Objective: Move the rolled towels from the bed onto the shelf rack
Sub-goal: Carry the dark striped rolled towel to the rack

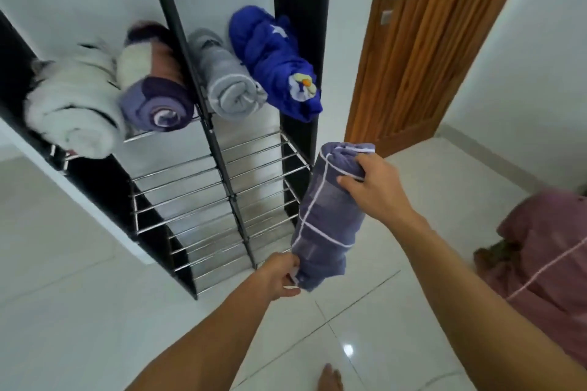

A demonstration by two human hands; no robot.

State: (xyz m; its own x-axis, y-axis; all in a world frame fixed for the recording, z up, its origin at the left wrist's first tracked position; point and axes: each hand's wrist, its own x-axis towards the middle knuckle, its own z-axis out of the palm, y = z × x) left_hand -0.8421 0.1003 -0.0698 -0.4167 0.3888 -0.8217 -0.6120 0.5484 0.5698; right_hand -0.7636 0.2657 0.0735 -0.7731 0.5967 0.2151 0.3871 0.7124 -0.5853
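I hold a rolled purple towel with white stripes in both hands, in front of the lower right of the shelf rack. My right hand grips its upper end. My left hand pinches its lower end. The rack has black side panels and chrome bar shelves. On its upper shelf lie several rolled towels: a white one, a purple and cream one, a grey one and a bright blue one. The lower shelves are bare bars.
A wooden door stands closed right of the rack. The bed with a pink cover fills the right edge. White glossy floor tiles lie below, and my bare foot shows at the bottom.
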